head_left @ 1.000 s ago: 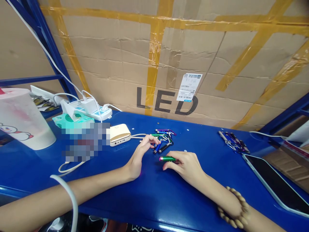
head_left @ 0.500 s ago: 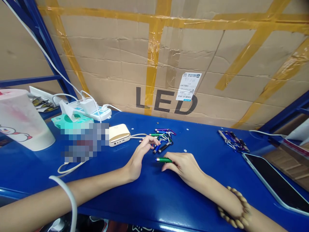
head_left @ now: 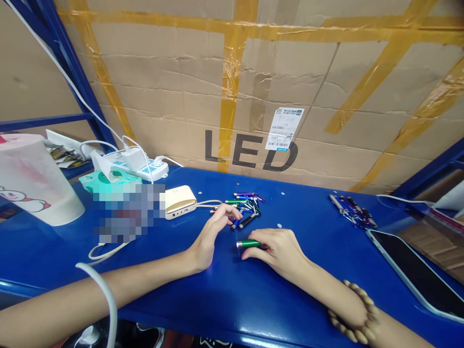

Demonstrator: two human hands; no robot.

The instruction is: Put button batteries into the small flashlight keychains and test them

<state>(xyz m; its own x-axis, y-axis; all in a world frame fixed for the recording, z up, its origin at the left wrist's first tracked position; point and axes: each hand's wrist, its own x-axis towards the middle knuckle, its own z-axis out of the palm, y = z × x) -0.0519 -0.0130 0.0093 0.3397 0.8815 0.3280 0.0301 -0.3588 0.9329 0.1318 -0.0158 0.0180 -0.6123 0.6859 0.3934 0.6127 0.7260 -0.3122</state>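
My right hand (head_left: 277, 249) pinches a small green keychain flashlight (head_left: 250, 244) between thumb and fingers. Its silver end points left toward my other palm and shows a bright whitish glow. My left hand (head_left: 213, 234) is open, palm turned to the right, fingers curved and apart. Its fingertips hover by or touch a pile of similar small flashlights with carabiner clips; among them are a purple one (head_left: 244, 196), a blue one (head_left: 237, 223) and a black one (head_left: 248, 221). A faint purplish tint shows on the left palm's lower edge.
Several more flashlights (head_left: 351, 211) lie at the right, behind a phone (head_left: 416, 270). Left of the pile stand a cream-and-gold power bank (head_left: 180, 202), a tissue pack (head_left: 108, 182), a power strip (head_left: 157, 170) and a large cup (head_left: 43, 183). A taped carton (head_left: 174, 96) backs the blue table.
The flashlight's tip glowed blue before and now looks whitish, with a faint purplish tint on my left palm. Both hands stay almost where they were.
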